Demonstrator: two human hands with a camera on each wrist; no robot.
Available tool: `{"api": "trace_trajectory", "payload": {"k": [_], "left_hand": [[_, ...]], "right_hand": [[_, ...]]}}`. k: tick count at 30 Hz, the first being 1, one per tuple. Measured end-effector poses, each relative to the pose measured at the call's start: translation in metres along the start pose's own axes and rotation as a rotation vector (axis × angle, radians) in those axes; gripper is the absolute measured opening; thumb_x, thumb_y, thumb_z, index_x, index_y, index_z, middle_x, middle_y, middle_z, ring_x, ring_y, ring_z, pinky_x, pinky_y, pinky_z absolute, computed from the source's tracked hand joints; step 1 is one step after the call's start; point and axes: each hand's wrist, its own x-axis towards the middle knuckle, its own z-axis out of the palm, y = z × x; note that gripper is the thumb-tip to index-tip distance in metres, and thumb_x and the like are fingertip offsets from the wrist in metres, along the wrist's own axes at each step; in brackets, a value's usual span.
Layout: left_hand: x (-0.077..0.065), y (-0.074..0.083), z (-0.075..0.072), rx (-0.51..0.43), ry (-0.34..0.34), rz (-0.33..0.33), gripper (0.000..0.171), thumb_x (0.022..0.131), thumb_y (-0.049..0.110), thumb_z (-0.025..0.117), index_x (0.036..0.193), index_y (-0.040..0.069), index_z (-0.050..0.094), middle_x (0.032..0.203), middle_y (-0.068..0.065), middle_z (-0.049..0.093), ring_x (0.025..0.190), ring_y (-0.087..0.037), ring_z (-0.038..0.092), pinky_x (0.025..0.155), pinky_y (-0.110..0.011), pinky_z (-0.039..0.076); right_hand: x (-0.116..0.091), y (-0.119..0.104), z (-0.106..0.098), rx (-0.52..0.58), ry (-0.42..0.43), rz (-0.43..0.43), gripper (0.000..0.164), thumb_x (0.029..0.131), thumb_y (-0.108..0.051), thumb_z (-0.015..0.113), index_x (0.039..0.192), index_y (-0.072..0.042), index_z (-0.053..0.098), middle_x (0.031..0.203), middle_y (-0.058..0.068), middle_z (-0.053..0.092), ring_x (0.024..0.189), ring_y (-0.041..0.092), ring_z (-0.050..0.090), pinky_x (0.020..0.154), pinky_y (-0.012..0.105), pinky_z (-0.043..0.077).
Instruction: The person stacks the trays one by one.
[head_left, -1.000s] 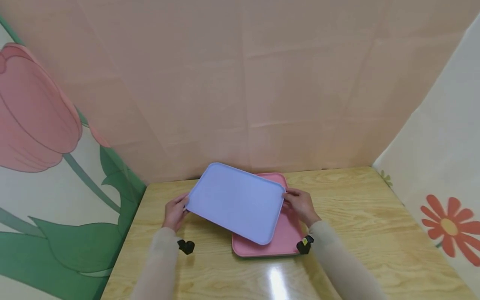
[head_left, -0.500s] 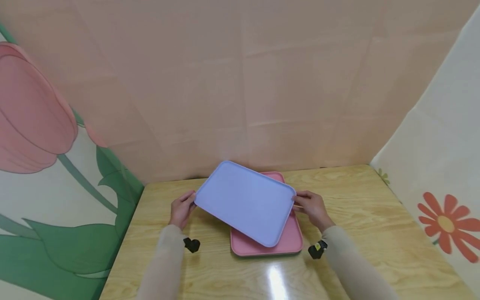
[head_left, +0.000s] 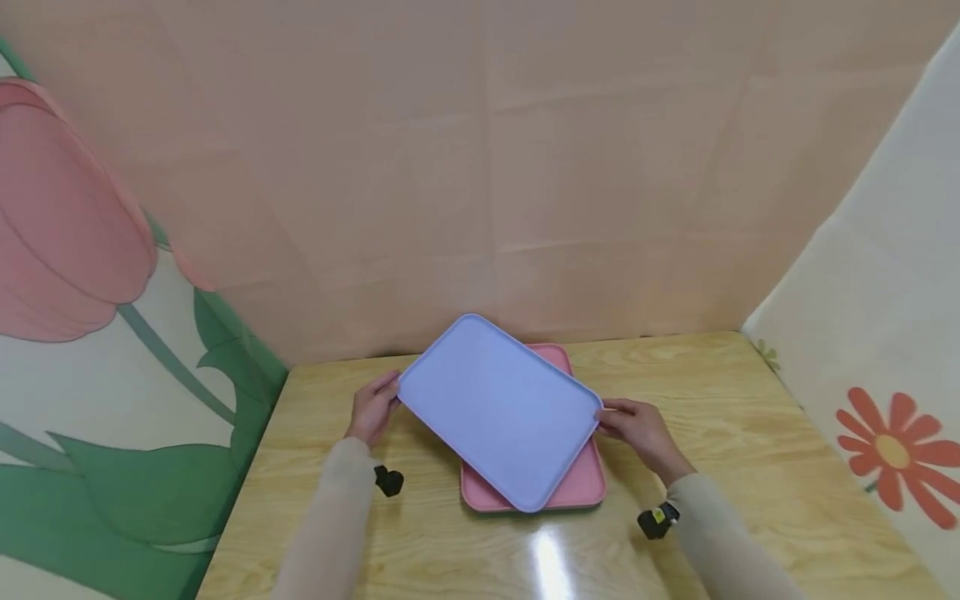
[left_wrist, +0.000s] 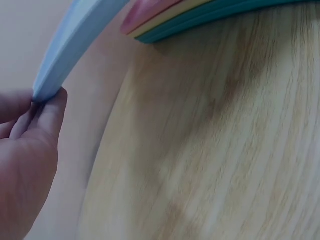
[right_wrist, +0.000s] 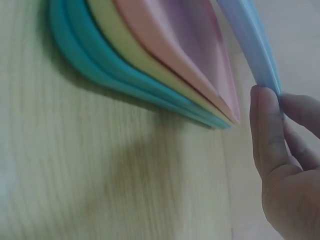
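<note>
Both hands hold a periwinkle-blue rectangular tray (head_left: 498, 408) above a pink tray (head_left: 581, 483), turned at an angle to it. My left hand (head_left: 372, 408) pinches its left corner, thumb on one side and fingers on the other, as the left wrist view shows. At the opposite corner, my right hand (head_left: 637, 429) pinches the rim between thumb and fingers. The right wrist view reveals the pink tray on top of a stack, over a yellow tray (right_wrist: 117, 40) and teal trays (right_wrist: 80, 60). A gap separates the blue tray from the stack there.
The stack stands on a wood-grain table (head_left: 712, 433), near its back edge. Behind rises a plain pinkish-beige wall covering (head_left: 480, 167). A tulip-print panel (head_left: 75, 208) borders the left side, and a white flower-print panel (head_left: 885, 333) the right.
Both hands have carried the blue tray rightward, farther over the pink tray. It has also turned clockwise, its near corner coming toward the stack's front edge. The stack has stayed in place.
</note>
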Motion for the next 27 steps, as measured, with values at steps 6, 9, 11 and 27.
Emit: {"api": "trace_trajectory", "payload": {"k": [6,9,11,27], "left_hand": [[0.009,-0.004,0.018,0.059,0.012,0.008,0.039,0.102,-0.004,0.05,0.138,-0.017,0.046,0.139,-0.035,0.048,0.131,-0.04,0.048,0.107,-0.044,0.044],[0.013,-0.007,0.026,0.086,-0.005,0.009,0.039,0.102,-0.004,0.048,0.138,-0.018,0.044,0.14,-0.035,0.047,0.132,-0.041,0.047,0.108,-0.046,0.042],[0.015,-0.01,0.03,0.103,-0.03,0.005,0.04,0.103,-0.005,0.046,0.14,-0.019,0.042,0.142,-0.036,0.044,0.134,-0.042,0.044,0.109,-0.048,0.041],[-0.022,-0.033,0.023,0.356,0.053,-0.092,0.037,0.09,0.009,0.074,0.114,-0.017,0.062,0.094,-0.026,0.072,0.083,-0.029,0.074,0.077,-0.037,0.061]], "right_hand": [[-0.01,0.005,-0.008,-0.053,0.021,0.001,0.041,0.096,-0.007,0.067,0.124,0.021,0.055,0.1,0.015,0.072,0.082,0.011,0.072,0.082,0.032,0.059],[-0.015,0.008,-0.012,-0.099,0.026,0.015,0.037,0.095,-0.008,0.068,0.118,0.019,0.059,0.097,0.012,0.072,0.081,0.012,0.071,0.081,0.032,0.06],[-0.017,0.011,-0.015,-0.127,0.021,0.022,0.035,0.095,-0.008,0.069,0.115,0.019,0.061,0.097,0.012,0.072,0.082,0.014,0.071,0.08,0.033,0.06],[0.014,0.004,-0.024,-0.33,-0.092,-0.045,0.043,0.098,-0.015,0.066,0.125,0.017,0.056,0.112,0.026,0.067,0.096,0.029,0.07,0.085,0.041,0.059]]}}
